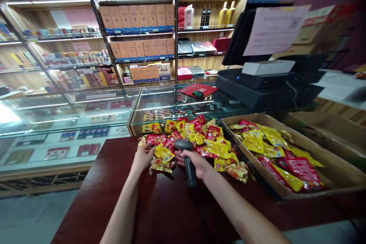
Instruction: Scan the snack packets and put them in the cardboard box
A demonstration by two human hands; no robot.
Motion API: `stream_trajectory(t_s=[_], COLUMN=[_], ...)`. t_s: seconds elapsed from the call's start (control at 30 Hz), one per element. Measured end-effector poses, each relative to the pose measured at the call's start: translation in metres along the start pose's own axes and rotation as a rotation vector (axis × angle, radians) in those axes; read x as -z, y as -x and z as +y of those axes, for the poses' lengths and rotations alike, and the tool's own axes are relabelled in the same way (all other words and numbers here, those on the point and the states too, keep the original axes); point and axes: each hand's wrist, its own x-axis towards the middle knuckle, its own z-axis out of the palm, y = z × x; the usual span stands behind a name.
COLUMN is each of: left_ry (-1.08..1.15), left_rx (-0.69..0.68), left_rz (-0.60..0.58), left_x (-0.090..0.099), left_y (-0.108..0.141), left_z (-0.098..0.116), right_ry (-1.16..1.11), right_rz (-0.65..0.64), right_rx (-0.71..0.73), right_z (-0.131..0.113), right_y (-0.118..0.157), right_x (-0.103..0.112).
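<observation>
My right hand (197, 163) is wrapped round the handle of a dark grey barcode scanner (189, 169), its head pointing left over the pile. At the pile's left edge, my left hand (143, 157) has its fingers curled and pinched on a snack packet (142, 142), partly hidden behind them. Just right of those fingers lies a yellow snack packet (163, 154), with a gold one (161, 165) below it. Many red, yellow and gold packets (211, 133) spread loosely beyond both hands on the dark red wooden counter (114, 183).
To the right, a cardboard box (246, 148) holds more packets; another open carton (328, 126) stands behind it. A glass display case (160, 103) borders the far side. Beyond the pile are a mouse (198, 94) on a red mat (185, 90) and a till with a monitor (238, 38).
</observation>
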Motion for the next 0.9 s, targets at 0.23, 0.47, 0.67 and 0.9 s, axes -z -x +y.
stream_trajectory(t_s=[0.23,0.47,0.67,0.9], left_ry=[-0.314,-0.096,0.258,0.451], left_rx=[-0.059,-0.108,0.056,0.176], left_rz=[0.131,0.131,-0.046,-0.182], left_x=[-0.016,-0.02,-0.009,-0.007], left_y=[0.005,0.005,0.009,0.019], left_z=[-0.009,-0.01,-0.003,0.008], right_ry=[0.158,0.136,0.142,0.172], right_rz=[0.044,0.072,0.005,-0.02], right_rx=[0.121,0.151,0.137,0.135], right_z=[0.008,0.01,0.013,0.014], right_y=[-0.005,-0.008,-0.006,-0.003], right_x=[-0.017,-0.019,-0.021,-0.022])
